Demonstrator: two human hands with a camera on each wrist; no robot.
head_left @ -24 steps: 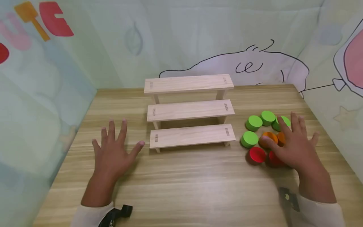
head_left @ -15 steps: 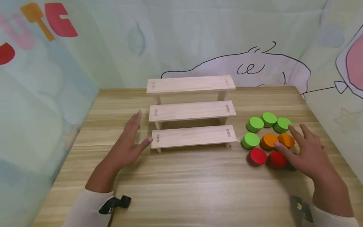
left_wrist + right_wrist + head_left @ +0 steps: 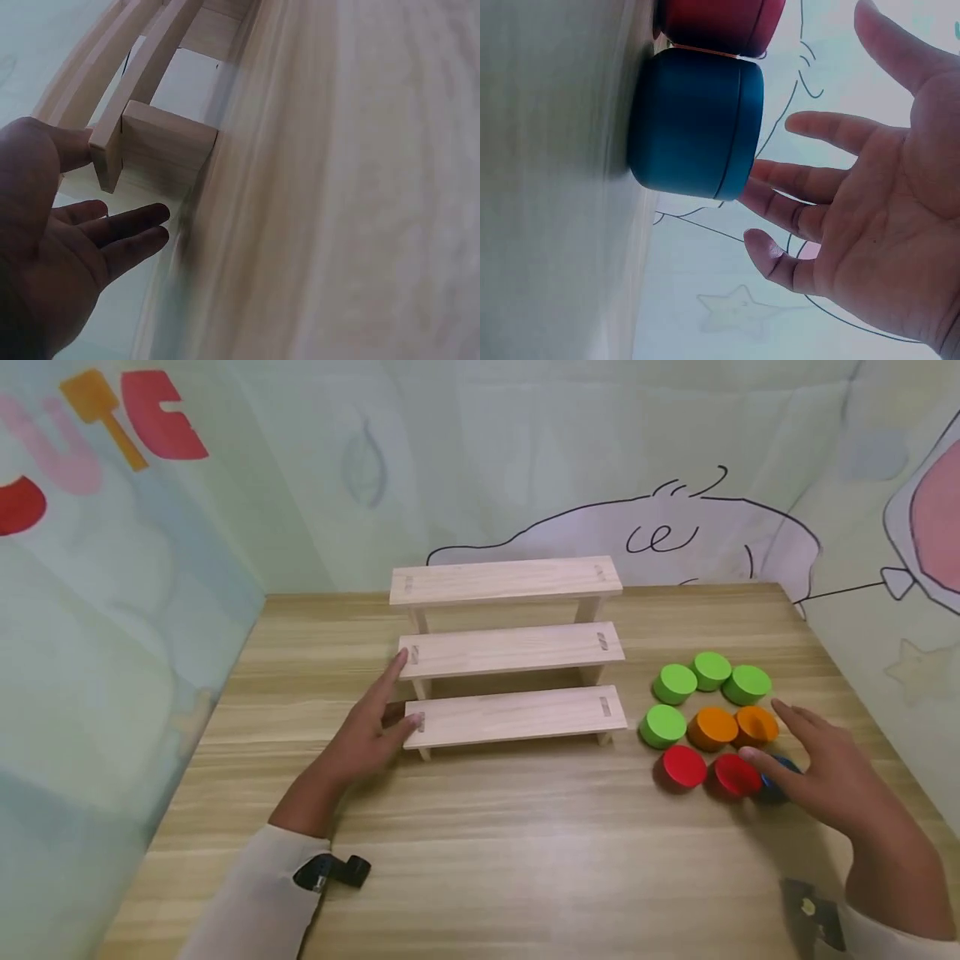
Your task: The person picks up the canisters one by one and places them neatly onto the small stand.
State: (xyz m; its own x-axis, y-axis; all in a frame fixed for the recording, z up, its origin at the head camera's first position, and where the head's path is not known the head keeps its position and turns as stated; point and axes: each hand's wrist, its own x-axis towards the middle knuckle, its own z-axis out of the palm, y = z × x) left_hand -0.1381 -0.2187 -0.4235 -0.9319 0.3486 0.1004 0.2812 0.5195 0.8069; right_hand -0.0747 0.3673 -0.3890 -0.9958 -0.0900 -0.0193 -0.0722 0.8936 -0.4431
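Observation:
A three-tier wooden rack (image 3: 510, 649) stands mid-table. At its left end is my left hand (image 3: 362, 745), thumb on the bottom tier's corner and fingertips by the middle tier; in the left wrist view the hand (image 3: 67, 247) has its thumb against a board end, its other fingers extended. My right hand (image 3: 840, 777) hovers at the right of the round pieces, holding nothing. Beside its spread fingers in the right wrist view stands a blue piece (image 3: 694, 124), with a red one (image 3: 724, 22) adjoining. The head view shows the blue piece (image 3: 777, 779) partly behind the right thumb.
Several green pieces (image 3: 663, 727), two orange ones (image 3: 712, 728) and two red ones (image 3: 683, 767) stand grouped right of the rack on the wooden table (image 3: 525, 860). A printed cloth (image 3: 525, 460) rises behind the table and along its sides.
My left hand has moved right, onto the rack's left end. The right hand has shifted right and slightly down, uncovering orange and red pieces and part of the blue one.

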